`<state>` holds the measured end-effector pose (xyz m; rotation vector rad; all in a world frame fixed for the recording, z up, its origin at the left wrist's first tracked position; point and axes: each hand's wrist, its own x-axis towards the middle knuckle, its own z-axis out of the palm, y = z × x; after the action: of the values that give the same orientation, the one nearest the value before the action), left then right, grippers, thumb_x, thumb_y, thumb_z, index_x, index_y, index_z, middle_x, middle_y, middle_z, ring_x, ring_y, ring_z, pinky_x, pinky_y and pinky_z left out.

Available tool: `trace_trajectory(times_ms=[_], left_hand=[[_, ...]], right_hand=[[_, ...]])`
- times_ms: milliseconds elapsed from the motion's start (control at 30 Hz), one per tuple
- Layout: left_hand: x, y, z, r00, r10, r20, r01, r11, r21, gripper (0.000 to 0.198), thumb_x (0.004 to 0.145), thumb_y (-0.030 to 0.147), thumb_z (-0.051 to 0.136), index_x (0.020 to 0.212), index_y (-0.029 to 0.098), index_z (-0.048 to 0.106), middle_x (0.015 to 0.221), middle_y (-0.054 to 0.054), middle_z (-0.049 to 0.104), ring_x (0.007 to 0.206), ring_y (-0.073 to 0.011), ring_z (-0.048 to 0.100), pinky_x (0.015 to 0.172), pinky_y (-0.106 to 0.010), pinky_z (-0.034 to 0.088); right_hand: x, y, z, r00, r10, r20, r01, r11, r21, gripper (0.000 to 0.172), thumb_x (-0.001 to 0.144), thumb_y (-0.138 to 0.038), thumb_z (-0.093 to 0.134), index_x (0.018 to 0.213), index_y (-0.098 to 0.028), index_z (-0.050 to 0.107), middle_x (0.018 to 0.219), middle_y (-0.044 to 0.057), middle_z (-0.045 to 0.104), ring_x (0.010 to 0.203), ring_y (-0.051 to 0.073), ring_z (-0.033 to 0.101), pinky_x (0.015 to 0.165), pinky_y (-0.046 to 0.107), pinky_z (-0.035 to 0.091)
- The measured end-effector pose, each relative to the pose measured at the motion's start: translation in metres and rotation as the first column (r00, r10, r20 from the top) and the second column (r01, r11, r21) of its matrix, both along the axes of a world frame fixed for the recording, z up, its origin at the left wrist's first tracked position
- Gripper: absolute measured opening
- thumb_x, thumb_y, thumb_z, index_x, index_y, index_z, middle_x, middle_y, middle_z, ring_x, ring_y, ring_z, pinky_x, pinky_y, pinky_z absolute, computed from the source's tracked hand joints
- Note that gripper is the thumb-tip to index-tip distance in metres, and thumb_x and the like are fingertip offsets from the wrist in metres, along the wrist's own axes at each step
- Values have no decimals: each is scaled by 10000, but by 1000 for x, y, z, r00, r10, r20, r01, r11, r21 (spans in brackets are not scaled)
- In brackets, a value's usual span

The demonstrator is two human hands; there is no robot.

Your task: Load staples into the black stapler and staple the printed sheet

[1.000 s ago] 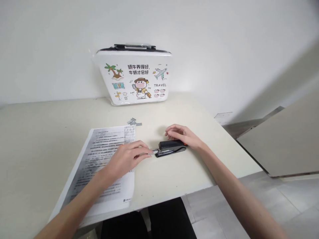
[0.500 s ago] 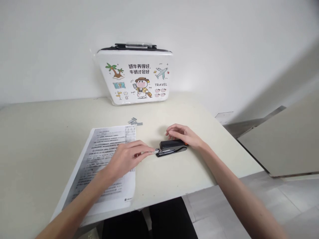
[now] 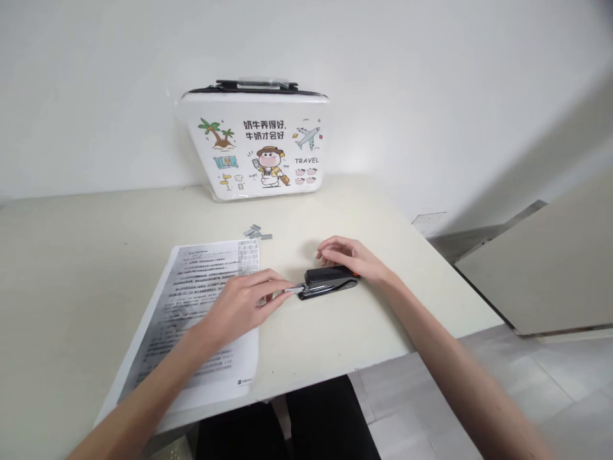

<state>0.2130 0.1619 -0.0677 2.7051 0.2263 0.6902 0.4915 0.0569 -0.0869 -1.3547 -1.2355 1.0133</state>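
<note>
My left hand pinches a small silver metal piece at the left end of a black stapler. The stapler lies on its side, or nearly so, on the table, and an orange part shows at its right end. My right hand rests behind and against that right end. Its fingers are loosely curved with nothing between them. Under my left forearm lies a printed sheet of paper. Several grey staple strips lie just past the sheet's top right corner.
A white case with cartoon prints and a black handle stands against the wall at the back of the pale table. To the right, beyond the table edge, is a beige panel above the tiled floor.
My left hand has drawn very slightly left, and more of the silver piece shows between its fingertips and the stapler. The right hand keeps its place; the whole view has shifted a little.
</note>
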Motion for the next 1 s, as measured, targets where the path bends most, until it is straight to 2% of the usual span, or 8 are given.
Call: trace_trajectory(times_ms=[233,533,700,1000], left_hand=[[1,-2,1,1000,10,-13,-9,998,56,229,1050,268,590,1135,292,801,1058,-6,775,727,-105,705,644,-224,543],[4,-7,0,998,67,11,-65,993,-97,179,1015,280,628,1023,272,807,1037,6,769,604,-78,627,580,-213,522],[6,-11,1,995,94,-10,-95,987,-130,171,1000,293,644,980,272,813,1011,16,762,573,-73,599,582,-225,510],[3,-6,1,987,69,-145,-91,985,-147,198,1021,329,623,1115,289,793,1128,-4,746,653,-100,636,633,-257,512]], right_hand=[[0,1,1,1000,0,5,0,1000,1,309,912,-495,726,1041,-215,705,1033,65,751,873,182,700,824,339,563],[0,0,0,1000,1,-4,-1,1000,4,303,911,-492,730,1034,-216,706,1025,62,747,854,176,695,813,334,557],[0,0,0,1000,1,-7,-1,1000,7,312,908,-502,731,1034,-218,702,1028,60,744,851,175,691,811,332,556],[-2,-1,4,1000,-9,9,9,1000,-15,333,905,-526,731,1034,-220,707,1034,65,754,845,179,687,813,339,561]])
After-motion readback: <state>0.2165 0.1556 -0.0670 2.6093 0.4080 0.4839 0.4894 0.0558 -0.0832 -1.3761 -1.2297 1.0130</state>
